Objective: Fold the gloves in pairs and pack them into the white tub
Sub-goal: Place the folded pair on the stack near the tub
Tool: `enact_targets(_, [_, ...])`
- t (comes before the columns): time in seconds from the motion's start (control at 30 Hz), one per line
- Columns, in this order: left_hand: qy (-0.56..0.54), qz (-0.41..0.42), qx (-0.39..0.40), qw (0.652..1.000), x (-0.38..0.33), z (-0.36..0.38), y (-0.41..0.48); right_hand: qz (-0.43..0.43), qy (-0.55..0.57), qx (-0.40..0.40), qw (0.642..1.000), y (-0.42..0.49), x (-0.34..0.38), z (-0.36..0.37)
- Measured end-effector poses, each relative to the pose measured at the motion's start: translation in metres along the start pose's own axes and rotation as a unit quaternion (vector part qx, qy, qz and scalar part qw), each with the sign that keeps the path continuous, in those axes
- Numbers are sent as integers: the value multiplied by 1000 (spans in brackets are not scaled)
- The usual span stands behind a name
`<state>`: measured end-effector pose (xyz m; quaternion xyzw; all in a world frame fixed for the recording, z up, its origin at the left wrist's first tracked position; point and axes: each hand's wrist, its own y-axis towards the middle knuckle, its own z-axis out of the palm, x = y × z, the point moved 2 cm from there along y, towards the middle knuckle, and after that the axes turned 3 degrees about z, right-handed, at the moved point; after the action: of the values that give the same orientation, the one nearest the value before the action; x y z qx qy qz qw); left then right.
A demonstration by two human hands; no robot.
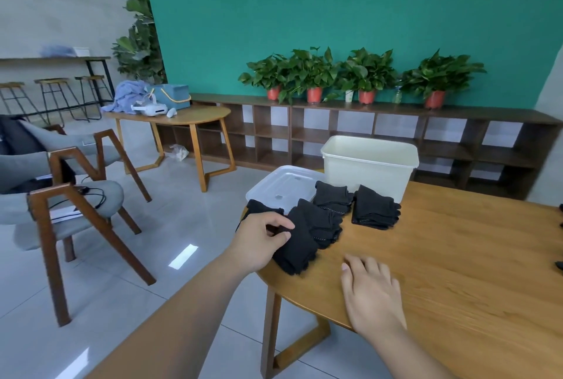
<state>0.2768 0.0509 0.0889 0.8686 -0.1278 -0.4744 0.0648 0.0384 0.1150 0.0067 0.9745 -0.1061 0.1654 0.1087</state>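
Observation:
Several black gloves lie near the left end of the wooden table (457,272). The nearest pile of gloves (307,235) sits at the table's edge, and my left hand (262,241) pinches its left side between thumb and fingers. A folded pair (373,208) lies to the right, another glove bundle (332,197) behind the pile, and one glove (259,206) at the far left edge. My right hand (370,290) rests flat on the table, fingers straight, holding nothing. The white tub (370,162) stands open behind the gloves.
The tub's clear lid (280,188) lies flat left of the tub, partly under the gloves. Two grey chairs (70,195) stand to the left on the tiled floor. A low shelf with potted plants (365,77) runs along the green wall.

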Motion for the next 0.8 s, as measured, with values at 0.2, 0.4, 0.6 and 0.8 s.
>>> enact_targets(0.2, [-100,4,-76,992,0,-42,54,-13,-53,2,999,-3,3,5])
enact_targets(0.4, [25,-119,-63,991,65,-33,91,-6,-52,23,998,-2,8,2])
enact_targets(0.6, [42,-131,-77,988,91,-24,96,-3,-57,25,998,1,11,2])
enact_targets(0.8, [185,-91,-84,975,88,-20,88,-9,-57,25,998,-2,11,1])
